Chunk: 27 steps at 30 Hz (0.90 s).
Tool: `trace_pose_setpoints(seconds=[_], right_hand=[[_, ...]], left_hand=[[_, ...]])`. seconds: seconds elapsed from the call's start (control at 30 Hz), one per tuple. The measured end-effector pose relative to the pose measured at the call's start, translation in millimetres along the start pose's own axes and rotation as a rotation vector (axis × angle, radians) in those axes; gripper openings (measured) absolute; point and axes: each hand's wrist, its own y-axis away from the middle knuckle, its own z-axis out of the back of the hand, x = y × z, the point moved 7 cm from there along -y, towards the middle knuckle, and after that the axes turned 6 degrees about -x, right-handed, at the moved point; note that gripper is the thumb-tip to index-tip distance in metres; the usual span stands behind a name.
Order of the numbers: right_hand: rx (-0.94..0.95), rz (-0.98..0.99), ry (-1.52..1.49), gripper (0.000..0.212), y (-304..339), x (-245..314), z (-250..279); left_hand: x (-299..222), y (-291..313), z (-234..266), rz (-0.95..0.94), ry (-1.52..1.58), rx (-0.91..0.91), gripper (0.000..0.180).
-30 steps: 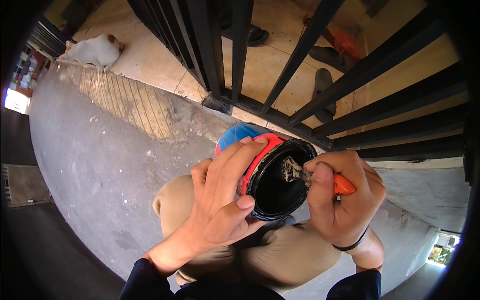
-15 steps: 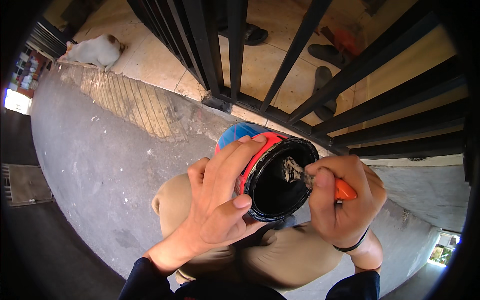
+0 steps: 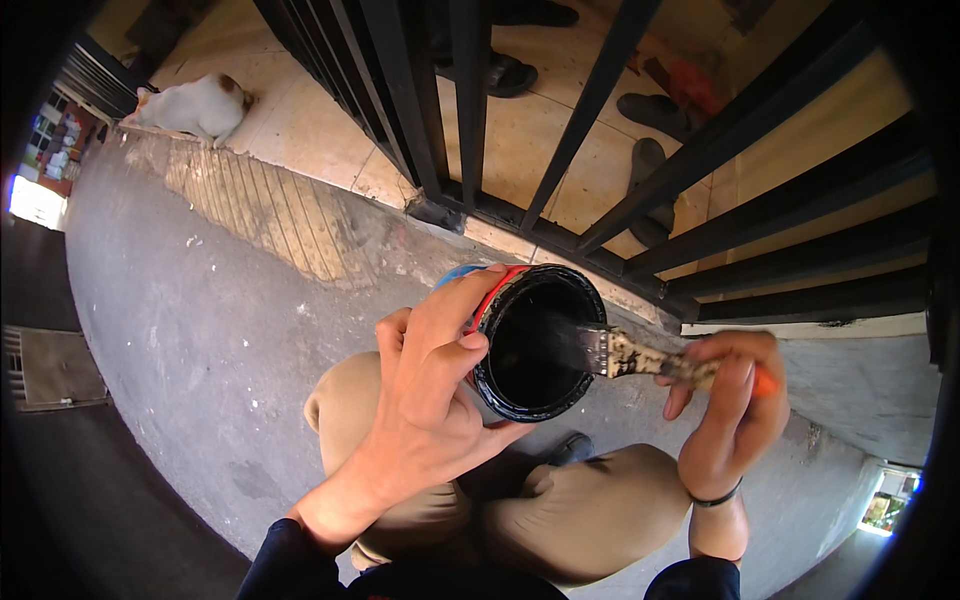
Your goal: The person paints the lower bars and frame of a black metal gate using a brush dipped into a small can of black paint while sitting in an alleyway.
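Note:
My left hand (image 3: 425, 365) wraps round a paint can (image 3: 484, 387) with a red and blue side, tilted so its mouth faces me. Black paint coats the can's rim and inside. My right hand (image 3: 735, 400) grips the orange-tipped, paint-stained handle of a paintbrush (image 3: 632, 357). The brush's metal band lies over the right side of the rim, and its bristles, smeared by motion, reach into the mouth. How deep the paint is cannot be made out.
A black metal railing (image 3: 470, 110) stands just beyond the can. Behind it are sandals (image 3: 655, 180) on a tiled floor. A white and brown cat (image 3: 195, 105) lies at the far left. Grey concrete (image 3: 220, 320) stretches to the left, with a ridged ramp (image 3: 270, 210).
The brush has come partly out of the can toward the right, so its metal band and handle now show. My left hand has tipped the can's mouth a little left and up.

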Motion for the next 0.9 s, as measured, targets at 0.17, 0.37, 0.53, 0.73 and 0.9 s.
trace_pose_setpoints(seconds=[0.17,0.37,0.53,0.73,0.9], right_hand=[[-0.153,-0.445,-0.26,0.045,-9,-66,17],[-0.13,-1.045,-0.744,0.034,12,-118,-3],[-0.09,-1.049,-0.809,0.029,13,-121,-11],[-0.182,-0.997,-0.701,0.032,11,-112,-13],[-0.06,-0.106,-0.162,0.017,-18,-14,-31]], left_hand=[[3,0,-2,0.025,-0.023,0.013,0.105],[6,1,-2,0.066,-0.028,-0.017,0.106],[11,4,1,0.118,-0.047,-0.04,0.104],[8,-5,4,0.082,-0.293,0.115,0.115],[13,4,5,-0.056,-0.171,0.0,0.11]])
